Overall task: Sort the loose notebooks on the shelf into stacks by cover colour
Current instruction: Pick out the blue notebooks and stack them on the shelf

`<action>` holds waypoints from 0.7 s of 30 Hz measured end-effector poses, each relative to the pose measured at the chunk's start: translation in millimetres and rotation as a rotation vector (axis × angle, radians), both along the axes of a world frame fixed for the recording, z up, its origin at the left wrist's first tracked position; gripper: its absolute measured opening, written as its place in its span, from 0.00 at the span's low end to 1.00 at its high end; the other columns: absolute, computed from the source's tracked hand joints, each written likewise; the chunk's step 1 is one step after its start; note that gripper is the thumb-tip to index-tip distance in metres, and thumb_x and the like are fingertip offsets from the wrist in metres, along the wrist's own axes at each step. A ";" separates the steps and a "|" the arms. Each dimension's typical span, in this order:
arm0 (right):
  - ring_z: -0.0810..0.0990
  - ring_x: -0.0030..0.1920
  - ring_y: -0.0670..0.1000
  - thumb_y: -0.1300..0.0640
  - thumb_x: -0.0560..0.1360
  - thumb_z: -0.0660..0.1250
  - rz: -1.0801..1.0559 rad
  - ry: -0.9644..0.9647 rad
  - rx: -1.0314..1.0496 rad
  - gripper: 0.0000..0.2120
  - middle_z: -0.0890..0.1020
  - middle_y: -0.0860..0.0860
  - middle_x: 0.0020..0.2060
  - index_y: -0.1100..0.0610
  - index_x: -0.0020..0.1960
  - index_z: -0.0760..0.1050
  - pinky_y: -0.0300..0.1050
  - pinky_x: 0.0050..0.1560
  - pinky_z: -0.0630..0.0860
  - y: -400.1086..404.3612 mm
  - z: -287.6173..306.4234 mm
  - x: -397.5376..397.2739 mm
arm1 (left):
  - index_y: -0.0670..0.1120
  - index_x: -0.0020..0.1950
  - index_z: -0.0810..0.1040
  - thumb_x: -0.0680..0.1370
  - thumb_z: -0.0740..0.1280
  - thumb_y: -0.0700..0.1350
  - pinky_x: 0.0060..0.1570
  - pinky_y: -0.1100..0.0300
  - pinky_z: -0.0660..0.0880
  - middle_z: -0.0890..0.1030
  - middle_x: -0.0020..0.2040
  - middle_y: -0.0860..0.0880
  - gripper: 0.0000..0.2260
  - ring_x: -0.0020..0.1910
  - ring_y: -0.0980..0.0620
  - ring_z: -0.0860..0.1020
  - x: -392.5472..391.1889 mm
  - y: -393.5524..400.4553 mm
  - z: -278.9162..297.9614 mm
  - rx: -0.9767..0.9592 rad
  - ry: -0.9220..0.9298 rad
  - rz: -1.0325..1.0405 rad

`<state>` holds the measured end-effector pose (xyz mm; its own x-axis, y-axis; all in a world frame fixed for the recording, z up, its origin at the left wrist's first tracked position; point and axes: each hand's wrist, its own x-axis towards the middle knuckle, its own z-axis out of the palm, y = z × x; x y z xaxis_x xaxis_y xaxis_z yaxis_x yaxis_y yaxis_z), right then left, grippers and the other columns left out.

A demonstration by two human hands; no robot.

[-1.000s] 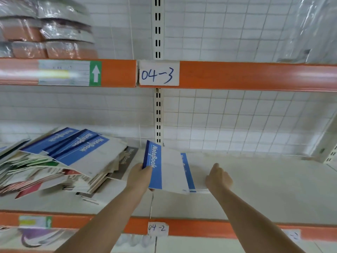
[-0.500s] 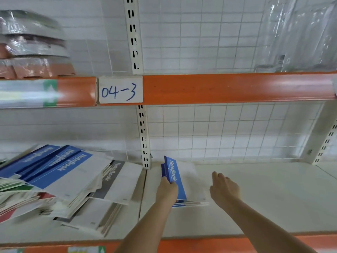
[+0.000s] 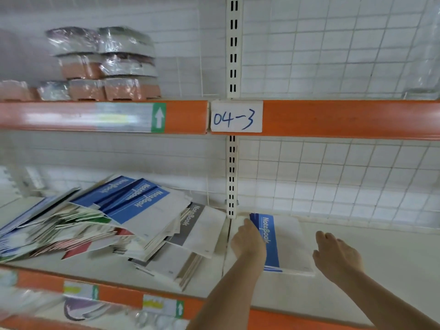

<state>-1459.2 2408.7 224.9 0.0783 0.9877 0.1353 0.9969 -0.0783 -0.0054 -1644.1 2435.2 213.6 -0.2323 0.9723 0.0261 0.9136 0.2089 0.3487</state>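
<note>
— Found the left hand (image 3: 247, 244) where?
— Laid against the spine side of the blue stack (image 3: 285, 241), fingers close together and pointing to the back of the shelf (image 3: 381, 270). Pinched nothing that showed; could not tell where the thumb lay.
— And judged that placement how?
— As squaring up: pressed along the blue stripe to line the spines with one another, most likely.
— Saw the right hand (image 3: 337, 256) doing the same?
— No. Held it just beside the stack's right edge, apart from the covers, fingers relaxed and loosely spread, gripping nothing. Seemed posted there as a stop against sliding. Could not tell whether it touched the shelf or hovered.
— Placed the stack itself where?
— Flat on the shelf, just right of the slotted upright (image 3: 232, 175), with bare board on its far side. Probably chosen to keep the sorted blues well away from the unsorted ones.
— Meaning the heap?
— Yes, the loose heap (image 3: 107, 225) left of the upright: slumped, fanned, several more blue covers on top, a grey notebook (image 3: 200, 229) leaning off its right side, a red cover (image 3: 76, 250) and a sliver of green (image 3: 102, 220) poking out lower down.
— So reckoned the task far along?
— Hardly; counted one colour begun, most of the heap untouched.
— Anything further out?
— Read a handwritten label (image 3: 236, 117), "04-3", on the orange beam above, and noted plastic-wrapped packs (image 3: 104, 67) on the upper level.
</note>
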 end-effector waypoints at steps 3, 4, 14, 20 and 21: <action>0.76 0.49 0.48 0.56 0.78 0.55 0.037 -0.011 -0.010 0.03 0.71 0.46 0.45 0.50 0.49 0.61 0.41 0.38 0.67 -0.5 6.5 -18.4 | 0.44 0.67 0.68 0.81 0.64 0.51 0.51 0.56 0.72 0.75 0.62 0.45 0.19 0.59 0.47 0.76 -23.2 -11.1 23.9 0.030 0.153 -0.091; 0.76 0.48 0.48 0.56 0.78 0.56 0.047 -0.015 -0.007 0.03 0.72 0.46 0.45 0.50 0.51 0.63 0.40 0.38 0.68 -1.3 8.5 -25.4 | 0.43 0.68 0.68 0.81 0.63 0.52 0.53 0.55 0.71 0.75 0.62 0.45 0.19 0.60 0.46 0.75 -33.3 -15.6 33.2 0.039 0.214 -0.113; 0.75 0.57 0.53 0.54 0.79 0.56 0.122 0.100 -0.037 0.13 0.75 0.51 0.57 0.55 0.61 0.67 0.45 0.49 0.71 -6.8 35.4 -137.0 | 0.44 0.68 0.70 0.80 0.59 0.58 0.59 0.53 0.70 0.74 0.65 0.46 0.23 0.63 0.47 0.73 -203.8 -51.5 97.8 0.051 0.455 0.056; 0.75 0.59 0.55 0.45 0.79 0.57 0.226 0.252 -0.035 0.19 0.77 0.53 0.59 0.56 0.63 0.72 0.45 0.52 0.72 -9.8 45.6 -246.1 | 0.44 0.64 0.74 0.80 0.62 0.56 0.56 0.53 0.72 0.75 0.61 0.46 0.20 0.61 0.46 0.74 -300.4 -56.0 110.6 0.064 0.434 0.208; 0.75 0.59 0.55 0.44 0.79 0.57 0.232 0.296 -0.052 0.20 0.78 0.53 0.59 0.56 0.63 0.73 0.44 0.52 0.71 -8.9 46.5 -263.6 | 0.44 0.65 0.74 0.80 0.62 0.57 0.57 0.53 0.72 0.75 0.62 0.45 0.20 0.62 0.46 0.73 -312.0 -54.3 110.9 0.060 0.439 0.216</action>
<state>-1722.8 2399.9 271.4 -0.1199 0.9887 0.0899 0.9440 0.1415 -0.2982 -1956.1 2380.9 324.5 -0.3833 0.8967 0.2212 0.9149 0.4014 -0.0418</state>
